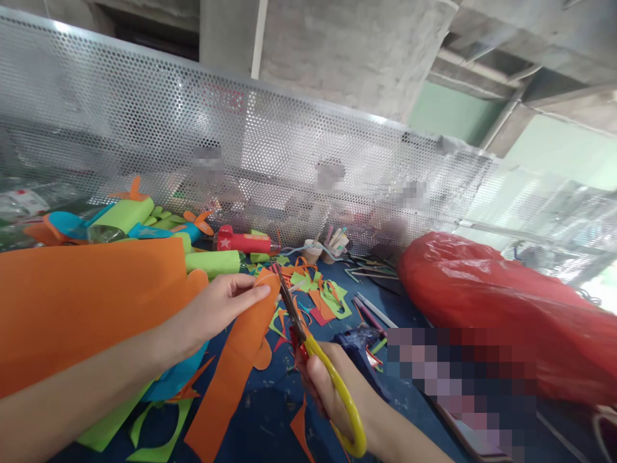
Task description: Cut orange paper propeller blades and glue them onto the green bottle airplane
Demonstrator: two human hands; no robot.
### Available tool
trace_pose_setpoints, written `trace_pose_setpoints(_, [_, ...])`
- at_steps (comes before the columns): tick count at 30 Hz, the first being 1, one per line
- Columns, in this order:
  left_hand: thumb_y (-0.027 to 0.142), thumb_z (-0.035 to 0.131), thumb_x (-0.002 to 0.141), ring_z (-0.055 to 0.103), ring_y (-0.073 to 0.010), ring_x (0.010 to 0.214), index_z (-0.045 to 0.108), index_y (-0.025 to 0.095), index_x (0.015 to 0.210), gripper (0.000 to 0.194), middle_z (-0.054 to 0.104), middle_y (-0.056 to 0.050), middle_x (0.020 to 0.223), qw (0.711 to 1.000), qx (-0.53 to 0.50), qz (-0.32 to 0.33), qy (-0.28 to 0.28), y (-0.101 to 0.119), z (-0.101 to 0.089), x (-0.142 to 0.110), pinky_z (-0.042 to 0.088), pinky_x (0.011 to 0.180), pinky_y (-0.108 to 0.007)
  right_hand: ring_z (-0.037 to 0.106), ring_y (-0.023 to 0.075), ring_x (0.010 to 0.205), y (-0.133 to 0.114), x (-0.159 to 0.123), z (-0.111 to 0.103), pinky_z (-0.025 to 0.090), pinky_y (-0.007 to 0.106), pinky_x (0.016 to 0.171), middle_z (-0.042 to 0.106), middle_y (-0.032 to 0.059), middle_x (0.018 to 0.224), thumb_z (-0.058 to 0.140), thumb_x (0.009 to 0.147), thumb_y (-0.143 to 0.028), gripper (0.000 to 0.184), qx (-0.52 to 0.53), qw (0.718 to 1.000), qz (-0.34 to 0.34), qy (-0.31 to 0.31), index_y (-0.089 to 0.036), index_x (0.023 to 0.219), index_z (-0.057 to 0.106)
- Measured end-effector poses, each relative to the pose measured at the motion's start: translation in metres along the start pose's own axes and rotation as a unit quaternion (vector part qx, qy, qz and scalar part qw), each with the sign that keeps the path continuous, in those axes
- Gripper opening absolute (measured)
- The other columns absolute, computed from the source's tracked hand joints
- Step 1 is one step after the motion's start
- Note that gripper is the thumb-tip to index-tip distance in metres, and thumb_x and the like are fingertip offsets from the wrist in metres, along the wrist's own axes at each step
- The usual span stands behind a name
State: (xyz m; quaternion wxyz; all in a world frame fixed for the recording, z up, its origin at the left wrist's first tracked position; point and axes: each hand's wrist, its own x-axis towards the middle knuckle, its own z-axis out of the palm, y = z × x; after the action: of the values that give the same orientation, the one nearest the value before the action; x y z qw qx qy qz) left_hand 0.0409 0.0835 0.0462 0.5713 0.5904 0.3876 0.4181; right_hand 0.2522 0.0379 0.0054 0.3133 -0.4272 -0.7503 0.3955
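My left hand [219, 308] pinches the top of a long orange paper strip [231, 379] that hangs down over the blue table. My right hand [332, 392] grips yellow-handled scissors [313, 350], and their blades touch the strip's upper right edge by my left fingertips. A big orange sheet [87, 302] lies under my left forearm.
Green paper rolls [212, 262], a red rocket craft [243, 243] and paper scraps [328, 299] litter the blue table [270, 411]. A blue glue gun [361, 341] lies beside my right hand. A red plastic bag [506, 315] fills the right side. A perforated metal screen [289, 161] stands behind.
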Motion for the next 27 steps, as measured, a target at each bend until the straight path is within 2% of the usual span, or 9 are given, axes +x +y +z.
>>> trace_pose_setpoints(6, [0.045, 0.063, 0.081, 0.065, -0.0180, 0.073, 0.070, 0.019, 0.080, 0.027, 0.072, -0.001, 0.078, 1.000, -0.004, -0.008, 0.003, -0.0019, 0.0018, 0.0002, 0.048, 0.068, -0.028, 0.023, 0.0068, 0.041, 0.0051, -0.0011, 0.0050, 0.017, 0.024, 0.038, 0.033, -0.0073, 0.051, 0.024, 0.082, -0.079, 0.059, 0.022, 1.000, 0.010, 0.005, -0.022, 0.069, 0.035])
trace_pose_setpoints(13, [0.044, 0.064, 0.080, 0.065, -0.0184, 0.075, 0.068, 0.019, 0.074, 0.026, 0.072, -0.001, 0.079, 1.000, -0.023, -0.020, -0.002, -0.0035, 0.0023, 0.0007, 0.047, 0.073, -0.030, 0.021, 0.0063, 0.039, 0.0074, -0.0015, 0.0034, 0.016, 0.024, 0.037, 0.032, -0.0083, 0.048, 0.025, 0.083, -0.078, 0.058, 0.028, 1.000, 0.007, -0.005, -0.022, 0.069, 0.036])
trace_pose_setpoints(18, [0.045, 0.064, 0.080, 0.064, -0.0179, 0.074, 0.070, 0.020, 0.081, 0.026, 0.071, -0.001, 0.078, 1.000, -0.009, -0.019, 0.011, -0.0026, 0.0026, 0.0002, 0.046, 0.070, -0.028, 0.021, 0.0062, 0.039, 0.0100, -0.0010, 0.0025, 0.015, 0.024, 0.037, 0.032, -0.0078, 0.050, 0.025, 0.085, -0.076, 0.057, 0.017, 1.000, 0.013, -0.001, -0.022, 0.068, 0.035])
trace_pose_setpoints(23, [0.046, 0.064, 0.079, 0.065, -0.0194, 0.073, 0.070, 0.019, 0.078, 0.027, 0.072, -0.002, 0.078, 1.000, -0.002, -0.021, 0.011, -0.0021, 0.0031, 0.0000, 0.047, 0.071, -0.030, 0.021, 0.0070, 0.042, 0.0099, -0.0011, 0.0039, 0.015, 0.025, 0.038, 0.030, -0.0074, 0.052, 0.024, 0.086, -0.075, 0.057, 0.005, 1.000, 0.015, 0.003, -0.022, 0.068, 0.033])
trace_pose_setpoints(27, [0.045, 0.063, 0.080, 0.065, -0.0213, 0.080, 0.070, 0.020, 0.082, 0.027, 0.072, -0.003, 0.080, 1.000, -0.006, -0.017, 0.007, -0.0013, 0.0011, -0.0003, 0.048, 0.073, -0.031, 0.021, 0.0070, 0.043, 0.0104, -0.0010, 0.0007, 0.015, 0.024, 0.038, 0.030, -0.0076, 0.053, 0.026, 0.087, -0.074, 0.055, 0.002, 1.000, 0.007, -0.002, -0.022, 0.069, 0.034])
